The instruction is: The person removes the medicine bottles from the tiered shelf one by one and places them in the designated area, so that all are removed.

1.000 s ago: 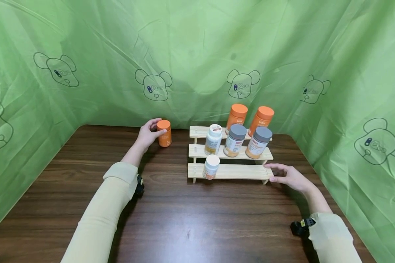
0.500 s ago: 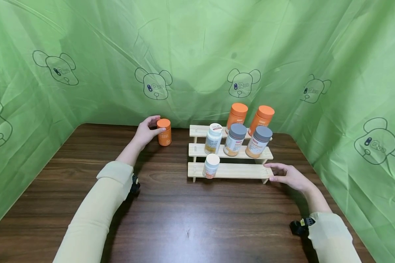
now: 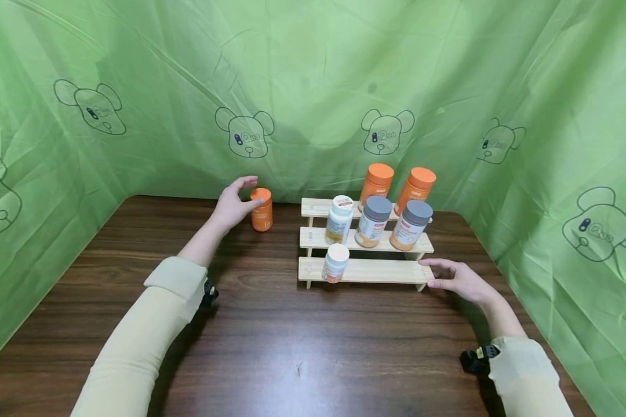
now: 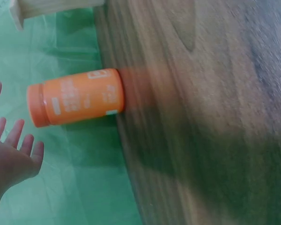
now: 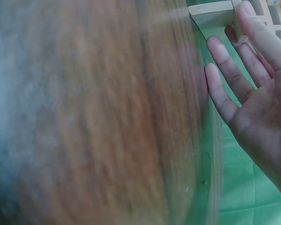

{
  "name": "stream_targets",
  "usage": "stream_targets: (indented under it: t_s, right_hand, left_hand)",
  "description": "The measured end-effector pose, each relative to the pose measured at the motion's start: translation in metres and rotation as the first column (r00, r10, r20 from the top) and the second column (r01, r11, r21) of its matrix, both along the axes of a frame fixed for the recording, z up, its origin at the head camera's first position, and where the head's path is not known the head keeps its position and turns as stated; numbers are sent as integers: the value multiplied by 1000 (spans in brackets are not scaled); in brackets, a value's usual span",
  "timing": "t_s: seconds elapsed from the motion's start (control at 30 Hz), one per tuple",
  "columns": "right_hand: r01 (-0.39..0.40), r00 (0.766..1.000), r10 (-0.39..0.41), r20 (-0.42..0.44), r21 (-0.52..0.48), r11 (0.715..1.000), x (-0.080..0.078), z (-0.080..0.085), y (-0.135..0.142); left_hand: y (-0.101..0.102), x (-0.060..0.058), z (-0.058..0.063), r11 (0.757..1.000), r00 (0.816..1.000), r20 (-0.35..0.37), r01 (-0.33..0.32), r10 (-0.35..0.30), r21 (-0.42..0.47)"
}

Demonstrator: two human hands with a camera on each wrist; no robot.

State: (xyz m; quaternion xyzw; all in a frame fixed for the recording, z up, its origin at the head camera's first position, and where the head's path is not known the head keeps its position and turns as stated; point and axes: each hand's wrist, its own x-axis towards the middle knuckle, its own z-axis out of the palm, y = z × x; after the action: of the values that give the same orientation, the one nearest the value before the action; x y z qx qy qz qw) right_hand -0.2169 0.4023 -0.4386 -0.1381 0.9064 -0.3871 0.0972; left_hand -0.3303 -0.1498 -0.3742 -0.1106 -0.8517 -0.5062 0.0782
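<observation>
My left hand (image 3: pixel 230 205) is beside an orange bottle (image 3: pixel 262 209) that stands upright on the table. Its fingers are spread; in the left wrist view the fingers (image 4: pixel 25 140) show a gap from the bottle's orange lid (image 4: pixel 37 105). At the right end of a three-step wooden display rack (image 3: pixel 375 271), my right hand (image 3: pixel 461 281) pinches the lowest step between thumb and index finger, the other fingers extended. On that step stands a small white bottle (image 3: pixel 336 263). A taller white bottle (image 3: pixel 339 220) and two grey-lidded jars (image 3: pixel 374 222) fill the middle step.
Two orange-lidded bottles (image 3: pixel 377 184) stand on the rack's top step, partly hidden by the jars. Green fabric (image 3: pixel 313 87) hangs around the back and sides of the dark wooden table (image 3: pixel 292 347).
My left hand has opened from around the orange bottle and drawn slightly left, fingers lifting. The bottle stays in place. My right hand has not moved.
</observation>
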Motion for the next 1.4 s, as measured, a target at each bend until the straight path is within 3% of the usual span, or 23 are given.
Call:
stream_targets:
  t_s: [0.53, 0.87, 1.4]
  right_hand:
    - [-3, 1000, 3, 0, -1, 1000, 1, 0, -1]
    - [-13, 1000, 13, 6, 2, 1000, 0, -1, 0]
    - [-24, 999, 25, 23, -28, 999, 0, 0, 0]
  left_hand:
    - [31, 27, 38, 998, 998, 30, 52, -53, 45]
    - [61, 43, 64, 988, 990, 16, 138, -139, 73]
    - [108, 52, 80, 967, 972, 42, 225, -232, 119]
